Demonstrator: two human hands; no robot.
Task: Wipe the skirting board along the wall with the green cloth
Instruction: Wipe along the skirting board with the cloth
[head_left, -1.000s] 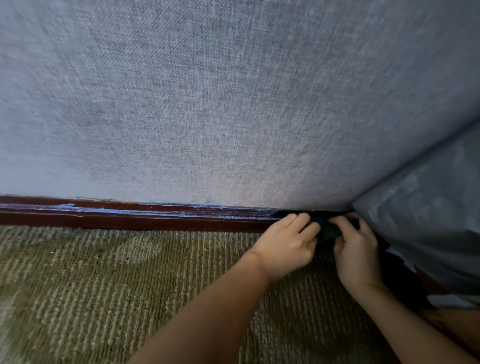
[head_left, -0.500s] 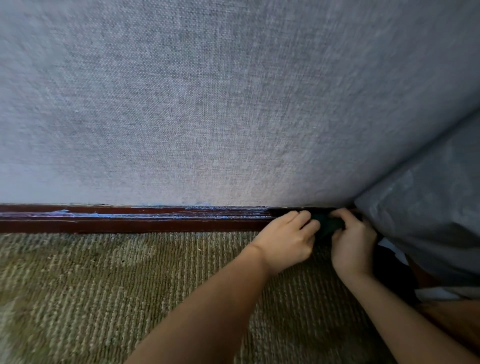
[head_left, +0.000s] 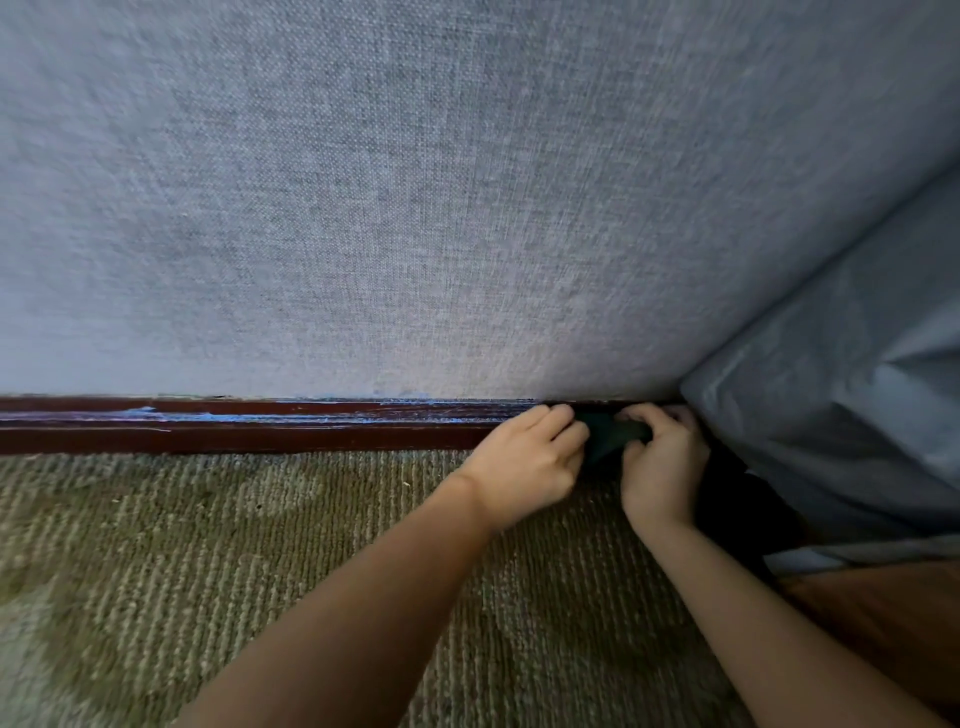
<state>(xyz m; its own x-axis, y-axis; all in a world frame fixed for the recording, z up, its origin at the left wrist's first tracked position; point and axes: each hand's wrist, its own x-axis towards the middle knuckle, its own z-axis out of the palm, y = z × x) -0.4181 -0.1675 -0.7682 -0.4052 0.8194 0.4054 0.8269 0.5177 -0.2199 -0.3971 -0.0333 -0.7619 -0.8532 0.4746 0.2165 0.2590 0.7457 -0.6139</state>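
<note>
Skirting board (head_left: 249, 426): dark red-brown, entering at the 9 o'clock edge of view and running level toward 3 o'clock along the foot of the grey woven wall (head_left: 363, 208). Its top ledge carries pale blue streaks. Its lower edge meets the ribbed olive carpet (head_left: 208, 571). From the 9 o'clock edge up to my hands the board face is unobstructed, and the carpet before it is open.

My left hand (head_left: 524, 457), at 5 o'clock from centre: fingers curled, tips pressed onto the green cloth (head_left: 608, 436) against the board.

The cloth is dark and bunched, and lies between both hands, touching the board face just above the carpet line.

My right hand (head_left: 660, 467), at 4 o'clock: fingers and thumb curled round the cloth's other end, knuckles at the board's top edge.

Directly at its 3 o'clock, a draped grey-blue sheet (head_left: 841, 389) hangs just beside the hand and covers the board beyond. There is a dark gap beneath the sheet's hem.
</note>
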